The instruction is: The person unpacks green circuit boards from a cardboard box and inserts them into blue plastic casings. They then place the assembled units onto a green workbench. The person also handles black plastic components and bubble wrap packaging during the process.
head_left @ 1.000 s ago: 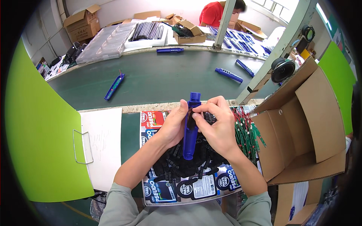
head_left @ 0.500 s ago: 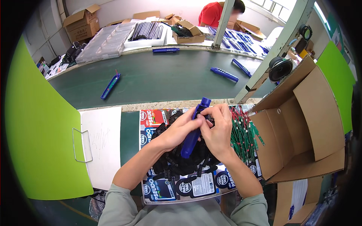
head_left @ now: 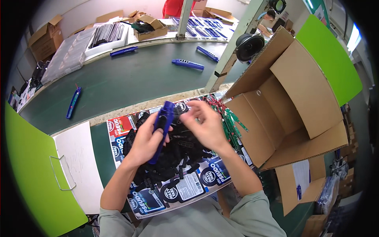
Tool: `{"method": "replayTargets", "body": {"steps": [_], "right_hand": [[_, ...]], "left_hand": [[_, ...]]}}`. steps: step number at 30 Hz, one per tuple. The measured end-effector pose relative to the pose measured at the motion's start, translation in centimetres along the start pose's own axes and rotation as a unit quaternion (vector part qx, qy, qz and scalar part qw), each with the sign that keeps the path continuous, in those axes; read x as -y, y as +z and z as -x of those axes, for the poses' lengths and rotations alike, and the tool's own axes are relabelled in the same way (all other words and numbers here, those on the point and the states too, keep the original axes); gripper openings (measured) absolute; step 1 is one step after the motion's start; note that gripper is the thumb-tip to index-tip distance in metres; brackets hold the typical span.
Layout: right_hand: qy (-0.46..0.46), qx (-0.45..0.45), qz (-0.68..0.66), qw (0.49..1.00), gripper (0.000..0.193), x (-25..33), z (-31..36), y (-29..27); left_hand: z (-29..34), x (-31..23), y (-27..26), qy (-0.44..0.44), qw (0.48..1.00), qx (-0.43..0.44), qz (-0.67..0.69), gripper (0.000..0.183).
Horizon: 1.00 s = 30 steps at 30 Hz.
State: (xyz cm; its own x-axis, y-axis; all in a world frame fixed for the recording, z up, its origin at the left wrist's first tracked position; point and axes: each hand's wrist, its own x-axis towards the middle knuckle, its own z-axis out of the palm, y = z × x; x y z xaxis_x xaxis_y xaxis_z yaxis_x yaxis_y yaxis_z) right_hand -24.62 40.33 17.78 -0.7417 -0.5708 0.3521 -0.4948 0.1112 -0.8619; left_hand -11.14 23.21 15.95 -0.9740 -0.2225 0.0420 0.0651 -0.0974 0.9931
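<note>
A long blue plastic housing [head_left: 167,111] stands tilted in my left hand [head_left: 144,144], whose thumb and fingers are wrapped around it. A black part shows in the housing near my thumb. My right hand [head_left: 206,127] is a little to the right of the housing and apart from it. Its fingers are loosely curled and spread, with nothing visible in them. Below both hands lies a pile of small black plastic pieces [head_left: 158,173] on a printed cardboard sheet [head_left: 148,202]. Green circuit boards with red wires [head_left: 233,125] lie just beyond my right wrist.
An open cardboard box [head_left: 290,108] stands at the right, beside a metal post [head_left: 221,67] with a round black speaker [head_left: 250,46]. Several blue housings [head_left: 188,64] lie on the green conveyor [head_left: 126,81] ahead. A white board [head_left: 79,158] lies left. People are at the far side.
My right hand has let go of the housing and moved off to the right. My left hand keeps hold of it. The whole view has turned to the right.
</note>
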Motion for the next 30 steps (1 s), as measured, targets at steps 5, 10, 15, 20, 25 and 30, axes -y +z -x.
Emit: {"method": "replayTargets", "body": {"steps": [5, 10, 15, 20, 25, 30], "right_hand": [[0.077, -0.068, 0.219, 0.970, 0.019, -5.0, 0.8, -10.6], [0.101, 0.025, 0.272, 0.957, 0.024, -7.4, 2.1, -12.9], [0.146, 0.022, 0.219, 0.964, 0.025, -7.5, 2.0, -12.3], [0.146, 0.016, 0.223, 0.964, 0.017, -6.5, 2.1, -12.3], [0.064, -0.033, 0.247, 0.966, 0.017, -2.8, 1.9, -13.1], [-0.011, -0.105, 0.126, 0.986, 0.038, 4.7, 1.3, -10.7]], "left_hand": [[-0.1, -0.6, -0.8, -0.040, 0.997, -0.027, 0.068, 0.052], [-0.6, -0.5, -1.0, -0.061, 0.991, -0.024, 0.116, 0.055], [-0.5, -0.5, -0.6, -0.048, 0.991, -0.029, 0.118, 0.055], [-0.7, -0.3, -0.6, -0.040, 0.990, -0.033, 0.133, 0.054], [-0.7, 1.1, -0.8, -0.028, 0.992, -0.010, 0.126, 0.058], [-0.5, 0.5, -0.4, -0.025, 0.989, 0.008, 0.143, 0.059]]}}
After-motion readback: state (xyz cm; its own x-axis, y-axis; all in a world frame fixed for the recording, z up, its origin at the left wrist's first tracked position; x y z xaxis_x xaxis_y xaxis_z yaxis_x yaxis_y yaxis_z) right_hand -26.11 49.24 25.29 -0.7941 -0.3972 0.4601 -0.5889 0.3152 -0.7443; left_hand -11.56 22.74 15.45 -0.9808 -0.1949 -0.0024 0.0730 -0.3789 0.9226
